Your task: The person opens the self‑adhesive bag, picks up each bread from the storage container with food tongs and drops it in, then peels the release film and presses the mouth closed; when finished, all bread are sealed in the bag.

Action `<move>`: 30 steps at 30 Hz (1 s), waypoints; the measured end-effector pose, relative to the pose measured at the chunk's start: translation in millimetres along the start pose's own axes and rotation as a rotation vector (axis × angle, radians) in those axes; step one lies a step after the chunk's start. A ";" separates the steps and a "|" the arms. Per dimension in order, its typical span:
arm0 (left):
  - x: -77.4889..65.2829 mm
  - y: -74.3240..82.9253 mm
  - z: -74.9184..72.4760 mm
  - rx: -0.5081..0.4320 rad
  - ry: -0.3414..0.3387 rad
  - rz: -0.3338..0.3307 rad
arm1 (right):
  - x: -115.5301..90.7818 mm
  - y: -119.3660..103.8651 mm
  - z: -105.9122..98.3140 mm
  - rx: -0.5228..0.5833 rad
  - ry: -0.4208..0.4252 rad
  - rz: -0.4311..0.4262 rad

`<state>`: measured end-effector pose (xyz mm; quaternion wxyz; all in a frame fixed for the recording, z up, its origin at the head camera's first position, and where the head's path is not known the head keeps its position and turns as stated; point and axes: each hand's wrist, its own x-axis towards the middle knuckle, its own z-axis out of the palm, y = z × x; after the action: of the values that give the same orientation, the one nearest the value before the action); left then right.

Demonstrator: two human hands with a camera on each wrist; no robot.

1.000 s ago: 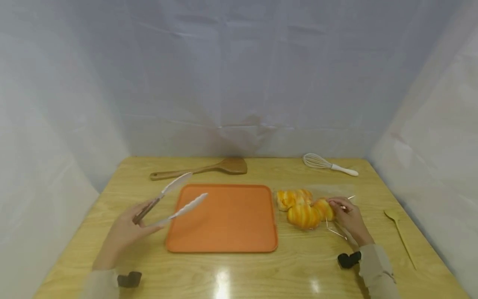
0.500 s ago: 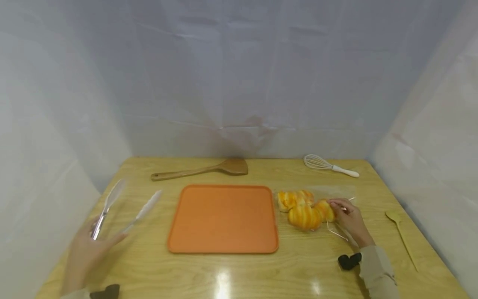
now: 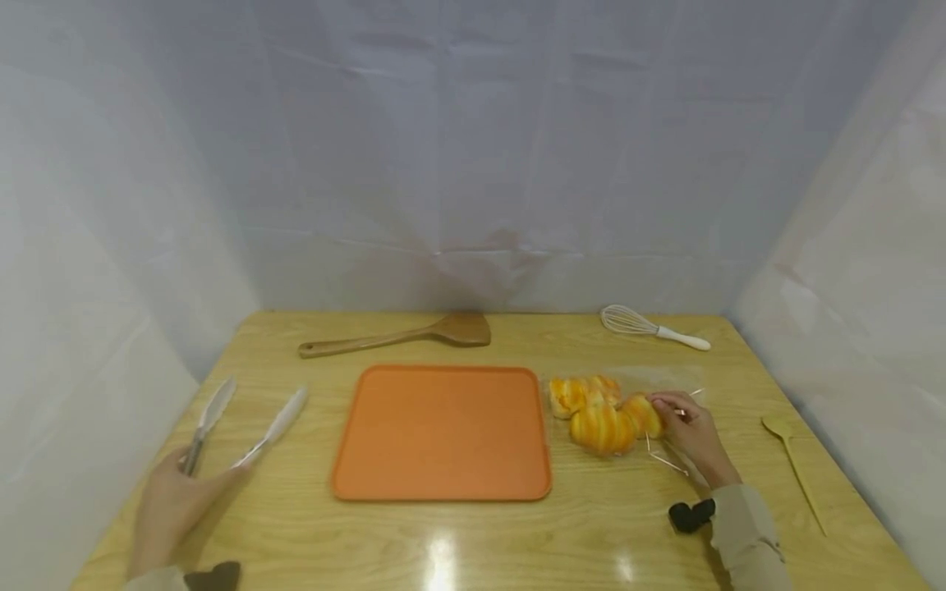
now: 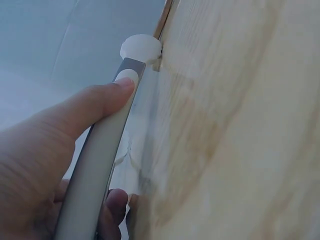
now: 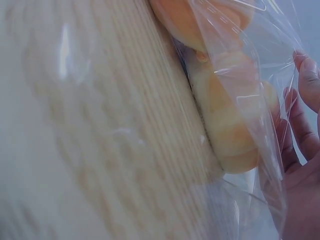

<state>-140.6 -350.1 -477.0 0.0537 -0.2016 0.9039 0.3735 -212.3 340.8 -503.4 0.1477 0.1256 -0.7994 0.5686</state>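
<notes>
At the table's left side, my left hand (image 3: 173, 501) grips a pair of tongs (image 3: 284, 417), whose two arms are spread with nothing between them. In the left wrist view the thumb lies along one tong handle (image 4: 97, 155), and fingertips show behind it. Whether the tongs touch the table I cannot tell. On the right, a clear plastic bag (image 3: 668, 377) holds several orange-yellow bread rolls (image 3: 602, 427). My right hand (image 3: 695, 431) pinches the bag's film beside the rolls; the right wrist view shows the film (image 5: 272, 185) lifted at the fingertips.
An orange tray (image 3: 443, 435) lies mid-table, between the tongs and the bag. Behind it rests a wooden spatula (image 3: 458, 328). A white whisk (image 3: 636, 322) lies at the back right, and a yellowish spoon (image 3: 794, 468) near the right edge. White sheeting surrounds the table's back and sides.
My left hand has carried the tongs left, away from over the tray, and the tips now sit slightly lower. My right hand and the bag have stayed in place.
</notes>
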 end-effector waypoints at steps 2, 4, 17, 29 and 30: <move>-0.3 0.8 1.0 -0.008 0.000 -0.001 | -0.2 0.4 0.1 0.001 -0.005 -0.001; -0.6 1.0 2.5 -0.016 0.012 0.013 | -0.3 1.3 -0.1 -0.003 -0.010 0.000; 1.8 -1.5 5.8 0.057 0.090 0.083 | 0.2 2.2 0.6 -0.014 -0.002 -0.006; 0.8 1.5 12.6 0.040 0.262 0.247 | 1.0 -1.1 -2.2 -0.004 -0.008 -0.050; 1.0 2.7 14.6 0.045 0.314 0.277 | 1.3 -1.4 -2.4 -0.011 -0.007 -0.054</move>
<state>-143.4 -338.5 -485.9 -0.1353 -0.1297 0.9283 0.3211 -212.8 342.6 -500.9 0.1609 0.1484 -0.7993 0.5596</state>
